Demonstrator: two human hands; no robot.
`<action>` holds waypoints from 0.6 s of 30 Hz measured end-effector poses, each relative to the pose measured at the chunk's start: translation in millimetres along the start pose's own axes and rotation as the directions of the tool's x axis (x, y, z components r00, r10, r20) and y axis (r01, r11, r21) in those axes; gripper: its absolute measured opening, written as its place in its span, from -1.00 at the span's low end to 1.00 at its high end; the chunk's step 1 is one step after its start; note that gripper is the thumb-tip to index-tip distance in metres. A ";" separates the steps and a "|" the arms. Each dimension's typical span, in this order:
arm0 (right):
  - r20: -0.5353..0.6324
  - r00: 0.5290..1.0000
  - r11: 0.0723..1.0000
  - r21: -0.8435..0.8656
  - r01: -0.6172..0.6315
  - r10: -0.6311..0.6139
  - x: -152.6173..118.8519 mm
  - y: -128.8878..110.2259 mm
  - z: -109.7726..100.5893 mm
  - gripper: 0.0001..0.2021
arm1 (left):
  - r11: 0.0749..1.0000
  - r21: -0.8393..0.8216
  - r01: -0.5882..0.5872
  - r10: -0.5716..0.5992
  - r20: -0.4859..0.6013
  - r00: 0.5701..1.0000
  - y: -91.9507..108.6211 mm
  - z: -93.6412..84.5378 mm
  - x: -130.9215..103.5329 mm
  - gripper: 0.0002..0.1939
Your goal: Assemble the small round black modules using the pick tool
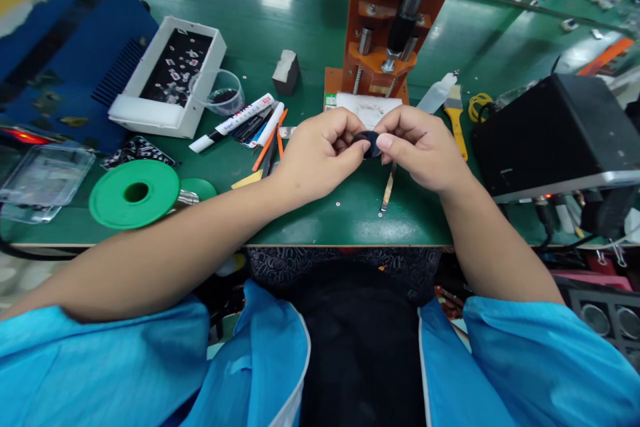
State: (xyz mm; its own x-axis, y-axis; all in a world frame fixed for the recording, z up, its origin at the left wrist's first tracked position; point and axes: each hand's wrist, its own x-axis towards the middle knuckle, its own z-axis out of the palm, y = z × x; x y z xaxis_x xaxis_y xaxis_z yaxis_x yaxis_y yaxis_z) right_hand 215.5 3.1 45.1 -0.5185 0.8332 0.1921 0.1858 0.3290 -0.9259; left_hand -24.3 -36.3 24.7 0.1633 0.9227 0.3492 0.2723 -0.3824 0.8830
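Between the fingertips of both hands is a small, round, dark blue-black piece (pixel 370 144); its exact kind is too small to tell. My left hand (pixel 327 150) pinches its left side, with thumb and fingers closed. From the right, my right hand (pixel 417 147) grips the opposite edge between thumb and forefinger. Just behind the fingers lies a white pad (pixel 373 105) at the foot of an orange press (pixel 381 57). Tweezers (pixel 388 188) rest on the green bench below my right hand.
On the left are a green solder spool (pixel 133 193), a white box of small parts (pixel 200 100), a clear cup (pixel 225 93) and markers (pixel 245 113). A grey block (pixel 286 72) stands behind. Rightward are a brush (pixel 455 120), a bottle (pixel 438 93) and a black device (pixel 555 133).
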 end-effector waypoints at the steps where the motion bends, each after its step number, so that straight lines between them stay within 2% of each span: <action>1: -0.007 1.000 1.000 -0.013 0.002 -0.003 -0.2 0.8 -0.2 -0.36 | 1.000 -0.001 0.000 0.000 0.003 1.000 0.0 0.1 0.0 -0.89; 6: -0.047 0.999 0.999 -0.049 0.002 -0.004 1.7 6.0 0.6 -0.28 | 0.999 -0.030 0.017 -0.016 0.023 1.000 -0.7 1.0 0.5 -0.90; 10: -0.146 0.989 0.998 -0.067 0.016 -0.025 4.7 14.6 -2.0 -0.24 | 1.000 -0.007 -0.026 0.026 0.019 0.999 -9.5 2.1 0.6 -0.91; 12: -0.205 0.978 0.989 -0.145 0.001 -0.031 6.0 18.0 -3.6 -0.33 | 0.990 0.079 -0.116 0.116 0.008 0.993 -14.6 1.4 0.4 -0.94; 14: -0.253 0.966 0.962 -0.272 -0.026 -0.046 7.1 18.6 -4.8 -0.55 | 0.952 0.245 -0.182 0.184 0.016 0.983 -16.4 -0.3 0.6 -0.97; 16: -0.291 0.955 0.920 -0.387 -0.057 -0.063 7.9 17.3 -6.3 -0.70 | 0.875 0.408 -0.260 0.251 0.076 0.965 -12.6 -2.3 2.4 -0.91; 18: -0.287 0.955 0.859 -0.506 -0.082 -0.078 8.3 17.3 -9.1 -0.75 | 0.787 0.521 -0.330 0.287 0.163 0.944 -1.4 -3.9 6.5 -0.81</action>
State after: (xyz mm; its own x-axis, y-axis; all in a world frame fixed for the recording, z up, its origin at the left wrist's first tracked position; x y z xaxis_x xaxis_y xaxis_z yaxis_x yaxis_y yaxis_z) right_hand 222.0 19.8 33.6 -0.2704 0.8973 0.3489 0.6241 0.4393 -0.6461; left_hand -27.4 -29.6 26.9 0.3872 0.7530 0.5320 0.6546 -0.6309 0.4165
